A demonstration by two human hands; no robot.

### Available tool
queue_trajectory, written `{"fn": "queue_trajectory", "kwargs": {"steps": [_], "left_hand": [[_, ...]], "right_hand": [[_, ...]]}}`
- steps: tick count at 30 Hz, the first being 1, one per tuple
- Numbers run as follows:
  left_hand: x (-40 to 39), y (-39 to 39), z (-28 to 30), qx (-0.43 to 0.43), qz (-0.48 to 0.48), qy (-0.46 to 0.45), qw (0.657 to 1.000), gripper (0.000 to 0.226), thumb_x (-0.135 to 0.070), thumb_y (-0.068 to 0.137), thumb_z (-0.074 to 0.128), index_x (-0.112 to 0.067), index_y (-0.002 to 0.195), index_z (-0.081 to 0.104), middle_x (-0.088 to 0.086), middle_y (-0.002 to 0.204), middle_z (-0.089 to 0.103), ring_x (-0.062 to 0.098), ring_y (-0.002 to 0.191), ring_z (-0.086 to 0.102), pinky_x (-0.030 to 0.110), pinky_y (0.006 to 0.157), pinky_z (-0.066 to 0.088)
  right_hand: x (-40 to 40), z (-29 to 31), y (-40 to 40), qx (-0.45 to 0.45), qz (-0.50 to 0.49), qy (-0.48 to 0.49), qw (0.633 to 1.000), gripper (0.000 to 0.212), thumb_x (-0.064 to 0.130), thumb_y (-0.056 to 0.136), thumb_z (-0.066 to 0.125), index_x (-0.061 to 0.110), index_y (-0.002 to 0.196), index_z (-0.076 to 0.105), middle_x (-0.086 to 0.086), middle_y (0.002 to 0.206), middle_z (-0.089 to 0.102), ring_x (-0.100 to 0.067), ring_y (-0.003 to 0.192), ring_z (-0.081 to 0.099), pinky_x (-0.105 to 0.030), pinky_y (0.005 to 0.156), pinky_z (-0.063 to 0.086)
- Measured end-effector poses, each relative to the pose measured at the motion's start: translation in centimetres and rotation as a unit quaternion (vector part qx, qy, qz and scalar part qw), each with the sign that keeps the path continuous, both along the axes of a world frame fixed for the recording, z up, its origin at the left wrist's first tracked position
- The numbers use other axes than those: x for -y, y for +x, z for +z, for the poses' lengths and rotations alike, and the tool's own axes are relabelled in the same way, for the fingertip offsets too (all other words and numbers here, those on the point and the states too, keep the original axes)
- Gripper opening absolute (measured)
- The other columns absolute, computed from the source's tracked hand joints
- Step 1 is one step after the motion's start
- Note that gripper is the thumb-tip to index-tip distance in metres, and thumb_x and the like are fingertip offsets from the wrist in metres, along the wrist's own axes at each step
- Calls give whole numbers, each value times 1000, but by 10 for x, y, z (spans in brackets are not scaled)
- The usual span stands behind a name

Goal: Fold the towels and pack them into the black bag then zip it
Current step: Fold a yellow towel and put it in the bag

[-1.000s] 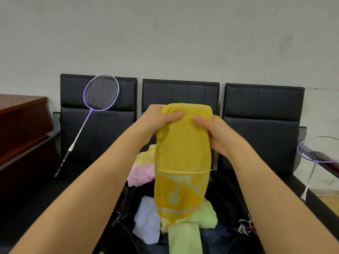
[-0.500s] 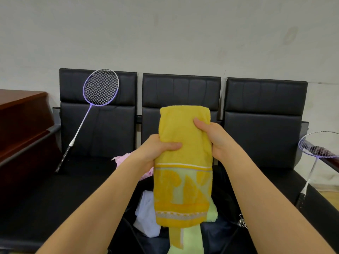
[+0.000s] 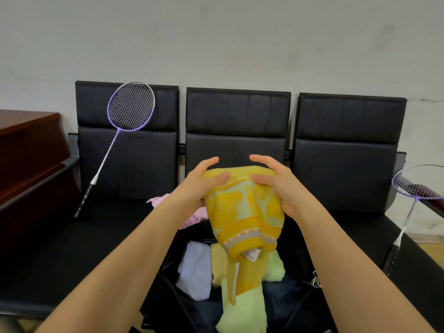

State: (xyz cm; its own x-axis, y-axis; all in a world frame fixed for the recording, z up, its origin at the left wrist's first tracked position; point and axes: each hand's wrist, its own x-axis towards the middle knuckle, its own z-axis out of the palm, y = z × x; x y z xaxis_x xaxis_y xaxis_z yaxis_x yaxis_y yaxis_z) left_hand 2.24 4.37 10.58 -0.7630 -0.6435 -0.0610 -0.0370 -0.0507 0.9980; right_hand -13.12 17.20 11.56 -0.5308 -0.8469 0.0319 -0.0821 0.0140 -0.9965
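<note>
**Yellow towel mid-fold above the open bag**

Yellow terry with a paler lemon pattern, the yellow towel [image 3: 245,212] is held up in the air over the black bag [image 3: 283,306], which sits open on the middle seat of the black bench [image 3: 72,260], toward its front edge. The left hand [image 3: 195,186] pinches the towel's top left, thumb across the front and fingers reaching behind; the right hand [image 3: 280,186] pinches the top right the same way. Both grips are clamped on the towel. Its lower end bunches into a thick banded roll with a care label showing, and a narrow tail hangs loose below.

Inside the bag lie a white towel [image 3: 195,272], a pale yellow towel [image 3: 218,263] and green towels [image 3: 242,311]. A pink towel [image 3: 197,216] rests on the seat just behind the bag.

The fold looks uneven, so the step in hand is likely squaring it up. To do that well, the dangling tail should be tucked in first, the two top corners kept level, and the bundle flattened before lowering, or it may spring open among the others and crowd the zip line. Laying it flat on the towels already packed would leave room for the pink one.

A purple racket [image 3: 131,106] leans on the left seat back; another racket [image 3: 418,186] stands at the bench's right end.
</note>
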Motion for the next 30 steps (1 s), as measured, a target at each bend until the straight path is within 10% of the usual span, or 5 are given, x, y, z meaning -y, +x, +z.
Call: {"fn": "queue_trajectory", "kwargs": {"steps": [3, 9, 15, 19, 30], "left_hand": [[1, 3, 0, 75, -101, -153, 980, 93, -14, 72, 81, -38, 145, 30, -7, 130, 50, 17, 117, 55, 35, 90, 53], [11, -4, 3, 115, -55, -253, 959, 91, -2, 72, 78, -35, 145, 34, 2, 134, 48, 24, 115, 54, 45, 96, 51], [14, -4, 15, 142, -85, -330, 929, 20, -5, 84, 69, -7, 104, 67, 11, 100, 66, 24, 95, 63, 44, 89, 53], [17, -4, 16, 125, -97, -311, 937, 7, -8, 88, 64, -6, 82, 65, 7, 82, 62, 20, 78, 60, 39, 78, 52], [-4, -15, -11, 45, -22, -108, 993, 18, -15, 91, 62, -11, 109, 64, 12, 108, 68, 27, 99, 66, 39, 86, 56]], "right_hand": [[0, 0, -2, -12, 6, -6, 1000, 32, 5, 86, 67, 24, 112, 69, -14, 117, 67, -29, 100, 68, -39, 80, 59], [-5, 1, -7, -55, 45, 97, 993, 77, 1, 76, 77, 27, 142, 45, -7, 126, 59, -29, 110, 63, -49, 90, 55], [-14, 7, -9, -83, 17, 86, 993, 30, 9, 81, 75, 3, 110, 68, -12, 97, 72, -18, 79, 70, -22, 54, 54], [-17, 1, -14, -80, -18, 75, 994, 23, 15, 78, 79, 6, 98, 73, -9, 91, 75, -17, 77, 72, -25, 59, 56], [-19, -33, -5, 130, 16, 11, 991, 49, 22, 66, 77, 14, 113, 67, -10, 107, 74, -28, 98, 71, -45, 83, 57]]}}
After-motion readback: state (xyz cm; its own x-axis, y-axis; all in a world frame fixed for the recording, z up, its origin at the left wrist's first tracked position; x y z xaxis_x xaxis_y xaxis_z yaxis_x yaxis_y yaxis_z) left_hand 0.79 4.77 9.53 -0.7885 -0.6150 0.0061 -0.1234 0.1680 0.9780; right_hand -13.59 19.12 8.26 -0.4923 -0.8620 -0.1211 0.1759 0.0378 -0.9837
